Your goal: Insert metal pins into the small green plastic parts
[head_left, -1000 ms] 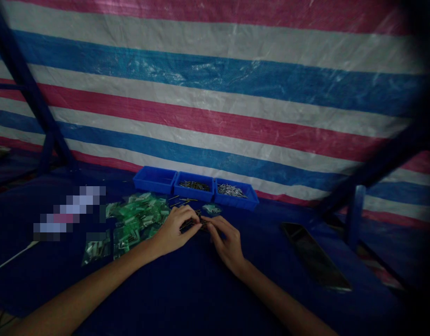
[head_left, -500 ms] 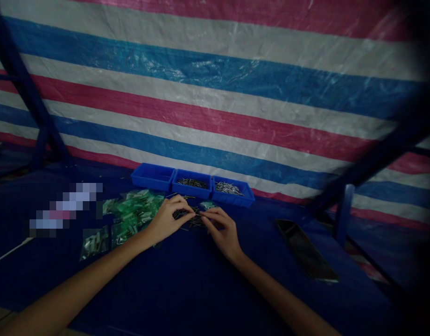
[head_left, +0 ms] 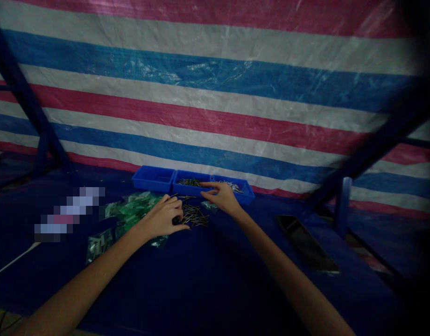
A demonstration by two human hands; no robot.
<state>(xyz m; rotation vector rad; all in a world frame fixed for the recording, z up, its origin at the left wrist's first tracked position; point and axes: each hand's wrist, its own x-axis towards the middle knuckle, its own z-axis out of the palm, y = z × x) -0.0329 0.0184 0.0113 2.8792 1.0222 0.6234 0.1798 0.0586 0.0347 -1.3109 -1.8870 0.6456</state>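
Note:
My left hand (head_left: pixel 165 216) rests at the left edge of a loose pile of thin dark metal pins (head_left: pixel 195 216), which may be nails or screws. Its fingers curl, and its thumb points away from them with a gap; nothing held is visible. My right hand (head_left: pixel 222 196) is raised at the front of the blue bins, thumb and index finger apart. Nothing shows between them. Behind its fingertips stands the middle bin (head_left: pixel 186 190), holding dark pins. Silvery pins lie in the right bin (head_left: pixel 248 193), partly hidden by this hand. A small clear packet (head_left: pixel 208 204) lies under the right hand.
Green and clear plastic packets (head_left: pixel 130 210) are heaped left of the pins. The left blue bin (head_left: pixel 153 178) adjoins the middle one. A dark phone (head_left: pixel 307 243) lies at the right. A pixelated object with a white cable (head_left: pixel 17 259) is at the left. Striped sheeting (head_left: pixel 200 112) hangs behind.
The two hands were fingertip to fingertip over the pile. My right hand has moved up and away to the bins, its fingers parted. My left thumb has separated from the fingers.

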